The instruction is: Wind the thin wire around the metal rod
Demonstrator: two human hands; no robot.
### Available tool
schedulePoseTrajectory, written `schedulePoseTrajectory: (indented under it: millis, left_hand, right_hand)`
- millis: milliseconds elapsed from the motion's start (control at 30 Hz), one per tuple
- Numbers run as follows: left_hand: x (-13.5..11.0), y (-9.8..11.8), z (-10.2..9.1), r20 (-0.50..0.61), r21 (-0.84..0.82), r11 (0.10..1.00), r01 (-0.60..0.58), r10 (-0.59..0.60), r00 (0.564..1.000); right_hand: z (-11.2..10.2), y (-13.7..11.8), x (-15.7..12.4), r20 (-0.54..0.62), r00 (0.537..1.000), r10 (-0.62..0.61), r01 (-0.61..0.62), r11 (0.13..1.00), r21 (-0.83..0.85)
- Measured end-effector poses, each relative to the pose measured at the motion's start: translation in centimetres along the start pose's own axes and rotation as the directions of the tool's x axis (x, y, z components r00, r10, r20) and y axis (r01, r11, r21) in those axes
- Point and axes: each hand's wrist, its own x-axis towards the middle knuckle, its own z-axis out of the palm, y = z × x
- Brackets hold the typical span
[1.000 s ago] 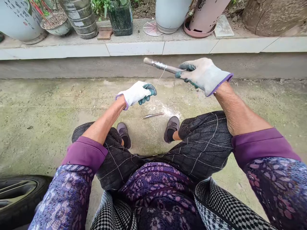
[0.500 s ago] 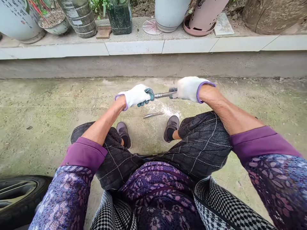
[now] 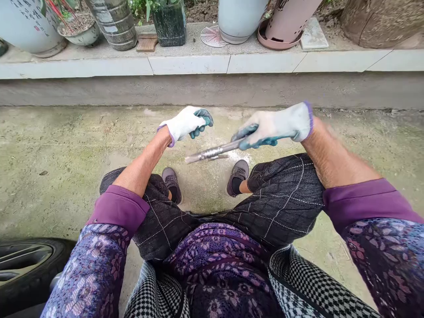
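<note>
My right hand, in a white glove with a teal palm, grips one end of a grey rod. The rod slants down to the left, with shiny silver wire wound around it near its pale far end. My left hand, gloved alike, is apart from the rod, above and left of it. Its fingers are curled together; a faint thin strand seems to show at the tips, but I cannot make out what they hold. Partly hidden behind the rod, a second thin rod lies on the concrete.
White powder is scattered on the concrete floor near my right shoe. A low tiled ledge runs across ahead, bearing several flowerpots, among them a white pot. A wheel stands at the lower left.
My left hand has come off the rod and moved slightly up. My right hand has shifted right and tipped the rod down to the left, exposing its wire-wound end.
</note>
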Motion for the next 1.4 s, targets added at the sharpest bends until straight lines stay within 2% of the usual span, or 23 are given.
schedulePoseTrajectory:
  millis: [67,133,167,233,300,367,433,467,567,633,667,733,767,833,900,967,1000,1100,1167,1200,1267,1333,1400]
  left_hand:
    - [-0.1,0.0,0.1,-0.001,0.029,1.000,0.006,-0.006,1.000]
    - [-0.2,0.0,0.7,0.040,0.048,0.998,0.027,-0.029,0.999]
    - [-0.3,0.0,1.2,0.071,0.048,0.998,0.038,-0.041,0.997]
    - [-0.4,0.0,2.1,0.122,0.030,0.998,0.051,-0.054,0.991]
    - [-0.3,-0.1,2.5,0.125,-0.004,0.999,0.055,-0.054,0.991]
    - [-0.1,-0.2,2.5,0.100,-0.039,0.999,0.035,-0.031,0.995]
    - [0.2,-0.2,2.0,0.097,-0.072,0.997,0.006,0.001,0.995]
    - [0.3,-0.2,1.7,0.105,-0.080,0.997,-0.005,0.014,0.994]
    - [0.3,-0.1,1.0,0.101,-0.058,0.998,-0.022,0.028,0.994]
    - [0.1,0.1,0.8,0.064,-0.004,1.000,-0.021,0.021,0.998]
    - [-0.1,0.2,0.9,0.047,0.027,1.000,-0.013,0.012,0.999]
    - [-0.4,0.4,1.2,0.039,0.080,0.997,0.012,-0.015,0.999]
    - [-0.5,0.5,1.4,0.049,0.091,0.996,0.023,-0.027,0.998]
    - [-0.7,0.6,1.9,0.077,0.073,0.997,0.032,-0.037,0.996]
    - [-0.7,0.6,2.2,0.091,0.020,0.999,0.028,-0.030,0.995]
    - [-0.7,0.7,2.2,0.086,-0.040,0.999,0.012,-0.009,0.996]
    - [-0.6,0.7,2.2,0.080,-0.070,0.998,0.004,0.002,0.997]
    - [-0.5,0.9,1.9,0.079,-0.153,0.988,-0.018,0.030,0.996]
    - [-0.4,0.8,1.6,0.095,-0.164,0.986,-0.028,0.044,0.995]
    - [-0.3,0.7,1.5,0.103,-0.155,0.987,-0.037,0.054,0.993]
    - [-0.2,0.4,1.2,0.097,-0.118,0.991,-0.061,0.072,0.993]
    - [-0.2,0.2,1.1,0.077,-0.064,0.996,-0.066,0.070,0.995]
    - [-0.3,0.1,1.1,0.061,0.014,0.999,-0.035,0.034,0.998]
  right_hand:
    - [0.2,0.4,1.3,-0.065,0.991,0.114,-0.130,0.930,-0.344]
    - [-0.1,0.7,2.3,-0.234,0.955,0.182,-0.274,0.842,-0.465]
    - [-0.4,0.8,2.4,-0.317,0.927,0.199,-0.336,0.817,-0.469]
    - [-1.0,0.7,2.1,-0.462,0.864,0.201,-0.383,0.858,-0.343]
    - [-1.5,0.3,1.1,-0.548,0.815,0.188,-0.263,0.963,-0.060]
    - [-1.7,-0.1,-0.1,-0.547,0.822,0.158,-0.013,0.966,0.259]
    - [-1.5,-0.3,-1.1,-0.469,0.881,0.059,0.167,0.889,0.425]
    - [-1.4,-0.3,-1.4,-0.406,0.914,0.001,0.201,0.867,0.455]
    - [-0.8,0.2,-1.2,-0.147,0.987,-0.060,0.110,0.928,0.357]
    - [-0.3,0.5,-0.3,-0.031,0.999,0.012,-0.008,0.993,0.120]
    - [-0.1,0.6,0.3,-0.027,0.998,0.062,-0.063,0.997,-0.042]
    - [0.0,0.6,1.4,-0.132,0.978,0.163,-0.199,0.919,-0.340]
    - [-0.2,0.7,1.8,-0.215,0.956,0.198,-0.275,0.859,-0.431]
    - [-0.7,0.7,2.0,-0.384,0.899,0.210,-0.387,0.793,-0.470]
    - [-1.2,0.5,1.6,-0.513,0.841,0.174,-0.385,0.858,-0.341]
    - [-1.5,0.2,0.7,-0.578,0.803,0.146,-0.244,0.965,-0.095]
    - [-1.5,-0.1,0.3,-0.588,0.796,0.143,-0.141,0.989,0.049]
    - [-1.2,-0.6,-0.8,-0.539,0.839,0.079,0.152,0.916,0.371]
    - [-0.9,-0.6,-1.2,-0.441,0.898,-0.005,0.229,0.859,0.458]
    - [-0.7,-0.5,-1.1,-0.362,0.931,-0.046,0.224,0.855,0.469]
    - [-0.4,0.0,-0.8,-0.178,0.980,-0.089,0.155,0.903,0.400]
    - [0.0,0.4,0.1,-0.030,0.998,-0.057,0.062,0.974,0.217]
    - [0.2,0.7,1.1,-0.021,0.999,0.031,-0.032,0.999,-0.045]
